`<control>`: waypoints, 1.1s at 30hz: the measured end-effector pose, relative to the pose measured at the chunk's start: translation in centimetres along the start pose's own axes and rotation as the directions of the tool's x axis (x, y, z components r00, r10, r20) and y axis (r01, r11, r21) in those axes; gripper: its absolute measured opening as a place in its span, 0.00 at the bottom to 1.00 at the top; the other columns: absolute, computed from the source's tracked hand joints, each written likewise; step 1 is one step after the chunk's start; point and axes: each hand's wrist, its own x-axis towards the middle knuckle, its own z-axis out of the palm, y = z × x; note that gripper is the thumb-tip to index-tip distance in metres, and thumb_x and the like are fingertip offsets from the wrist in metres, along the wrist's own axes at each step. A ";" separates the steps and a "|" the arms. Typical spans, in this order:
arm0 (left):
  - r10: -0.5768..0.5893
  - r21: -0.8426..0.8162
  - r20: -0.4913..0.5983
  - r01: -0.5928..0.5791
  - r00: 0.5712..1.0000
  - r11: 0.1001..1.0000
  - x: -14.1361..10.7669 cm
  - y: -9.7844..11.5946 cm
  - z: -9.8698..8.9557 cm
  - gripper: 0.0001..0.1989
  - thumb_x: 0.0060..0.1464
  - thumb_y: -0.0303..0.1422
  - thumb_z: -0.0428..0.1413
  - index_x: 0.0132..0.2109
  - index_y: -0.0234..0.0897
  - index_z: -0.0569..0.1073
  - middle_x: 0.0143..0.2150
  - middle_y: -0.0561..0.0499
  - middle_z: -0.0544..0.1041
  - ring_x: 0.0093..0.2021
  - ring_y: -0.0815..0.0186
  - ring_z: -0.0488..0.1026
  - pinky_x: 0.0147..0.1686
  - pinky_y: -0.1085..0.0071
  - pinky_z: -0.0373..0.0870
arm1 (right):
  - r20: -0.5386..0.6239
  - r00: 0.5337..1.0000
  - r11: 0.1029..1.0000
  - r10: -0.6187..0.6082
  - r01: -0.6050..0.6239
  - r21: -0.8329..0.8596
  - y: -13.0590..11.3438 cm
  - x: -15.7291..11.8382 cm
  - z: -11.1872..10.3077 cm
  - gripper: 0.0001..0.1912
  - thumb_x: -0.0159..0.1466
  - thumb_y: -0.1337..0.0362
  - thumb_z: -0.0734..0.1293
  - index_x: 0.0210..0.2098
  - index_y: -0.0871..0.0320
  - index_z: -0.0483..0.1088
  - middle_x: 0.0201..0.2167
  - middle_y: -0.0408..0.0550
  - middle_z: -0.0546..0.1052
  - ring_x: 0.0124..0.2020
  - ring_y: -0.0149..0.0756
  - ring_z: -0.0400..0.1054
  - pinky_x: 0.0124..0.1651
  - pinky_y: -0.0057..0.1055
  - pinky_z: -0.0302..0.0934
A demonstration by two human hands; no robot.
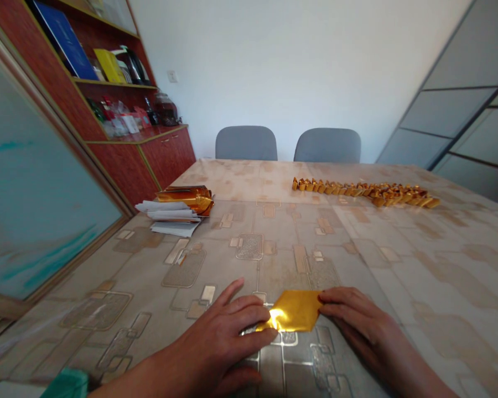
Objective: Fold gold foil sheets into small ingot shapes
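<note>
A piece of shiny gold foil paper (294, 310), folded to a shape with pointed ends, lies low over the near part of the table. My left hand (228, 331) has its left end between thumb and fingers, and the index finger is lifted away. At the right end, the fingertips of my right hand (361, 320) are closed on the foil's edge; the right thumb is mostly hidden. Farther back on the right is a long row of folded gold foil pieces (357, 190). A stack of gold foil sheets (191, 196) with white-backed papers (172, 215) sits at the back left.
A patterned cover lies over the table (232, 265). Two grey chairs (246, 142) stand behind its far edge. On the left are a red wooden cabinet (170, 149) with shelves and a glass panel (37, 193). Something green (68, 382) shows at the bottom left.
</note>
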 end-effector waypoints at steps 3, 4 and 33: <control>0.002 0.007 -0.009 -0.002 1.000 1.000 -0.1 0.0 0.0 0.26 0.61 0.35 0.60 0.65 0.47 0.65 0.58 0.46 0.74 0.60 0.54 0.69 0.69 0.41 0.44 | 0.038 0.999 1.000 0.010 -0.010 0.000 -0.1 0.1 -0.1 0.14 0.71 0.70 0.61 0.50 0.51 0.75 0.47 0.50 0.79 0.47 0.39 0.74 0.48 0.35 0.72; 0.003 0.006 -0.008 -0.003 1.000 1.000 0.0 0.0 0.0 0.26 0.61 0.36 0.60 0.65 0.47 0.65 0.59 0.46 0.74 0.60 0.54 0.69 0.69 0.41 0.44 | 0.065 0.998 1.000 0.016 -0.016 -0.013 -0.2 0.1 -0.2 0.14 0.71 0.69 0.61 0.51 0.52 0.74 0.46 0.50 0.79 0.46 0.39 0.74 0.47 0.35 0.72; 0.025 0.125 -0.065 -0.017 0.998 0.992 3.1 -0.2 1.1 0.17 0.66 0.40 0.54 0.59 0.41 0.69 0.50 0.47 0.75 0.50 0.58 0.70 0.60 0.58 0.60 | 0.296 0.955 0.998 -0.034 0.018 0.055 -1.2 2.8 -1.1 0.08 0.73 0.64 0.62 0.42 0.55 0.74 0.37 0.46 0.79 0.39 0.37 0.71 0.44 0.35 0.64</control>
